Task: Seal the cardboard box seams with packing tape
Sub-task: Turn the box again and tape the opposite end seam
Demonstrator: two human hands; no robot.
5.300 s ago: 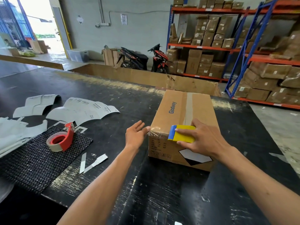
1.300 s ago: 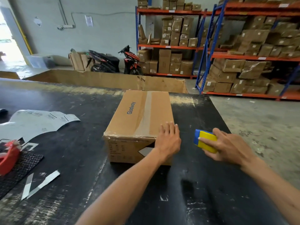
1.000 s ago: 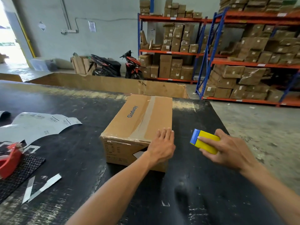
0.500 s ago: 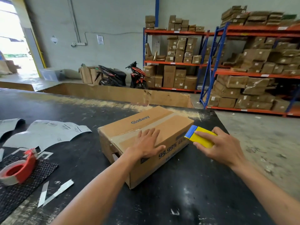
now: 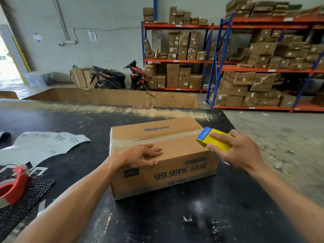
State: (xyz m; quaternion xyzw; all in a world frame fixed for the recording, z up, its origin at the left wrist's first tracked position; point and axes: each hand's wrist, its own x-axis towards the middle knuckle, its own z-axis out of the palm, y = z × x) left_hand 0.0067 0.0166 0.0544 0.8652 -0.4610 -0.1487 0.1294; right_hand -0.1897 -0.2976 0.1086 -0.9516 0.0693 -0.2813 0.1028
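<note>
Resting flat on the top of the cardboard box (image 5: pixel 163 155), the left hand (image 5: pixel 140 156) lies open, fingers spread, holding nothing. The right hand (image 5: pixel 235 151) has its grip closed round a yellow-and-blue smoothing block (image 5: pixel 213 140), poised at the box's right top edge beside the packing tape (image 5: pixel 157 138) strip. Left of both hands, a red tape dispenser (image 5: pixel 13 187) sits on the black desk (image 5: pixel 175 221).

Box (image 5: pixel 175 155) top: "Glodway"; side: "99.99% RATE".
</note>
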